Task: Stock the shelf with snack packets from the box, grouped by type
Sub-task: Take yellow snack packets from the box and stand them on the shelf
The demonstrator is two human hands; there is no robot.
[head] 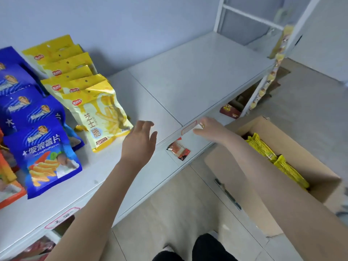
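On the white shelf (197,76) a row of yellow snack packets (99,112) stands at the left, with a row of blue packets (47,155) in front of it and orange packets (9,187) at the far left edge. My left hand (139,142) hovers over the shelf just right of the front yellow packet, fingers relaxed, holding nothing. My right hand (209,129) is at the shelf's front edge by a red-bordered price label (188,128), also holding nothing. The cardboard box (244,162) at the lower right holds yellow packets (278,161).
The shelf's right half is bare. A small red packet (178,151) lies on the lower shelf. A red carton (229,110) sits farther back below. A strip of hanging snacks (276,59) runs down the shelf's right post. My feet (188,249) stand on the wooden floor.
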